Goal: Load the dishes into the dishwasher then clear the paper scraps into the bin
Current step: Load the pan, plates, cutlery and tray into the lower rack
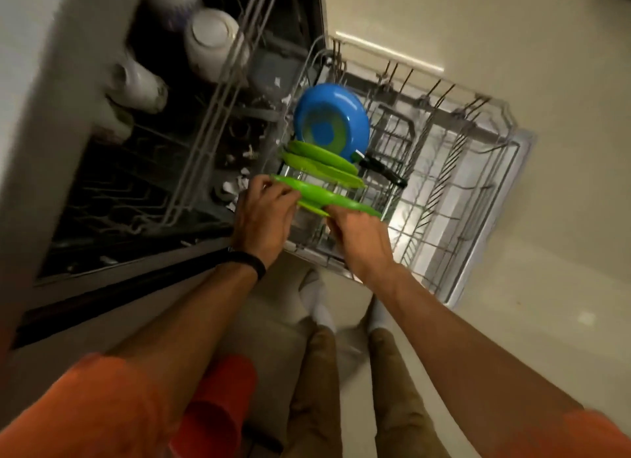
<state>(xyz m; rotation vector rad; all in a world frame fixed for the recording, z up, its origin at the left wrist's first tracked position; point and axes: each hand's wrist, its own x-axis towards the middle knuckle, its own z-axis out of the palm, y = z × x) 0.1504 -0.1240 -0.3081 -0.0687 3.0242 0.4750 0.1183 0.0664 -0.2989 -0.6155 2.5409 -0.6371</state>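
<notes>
Rim of green plate (316, 195) hides under left hand (261, 218) and right hand (358, 237).

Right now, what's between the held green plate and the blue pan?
Head view: between the held plate and the pan, two more green plates stand in the rack, one behind the other. Nothing else.
</notes>
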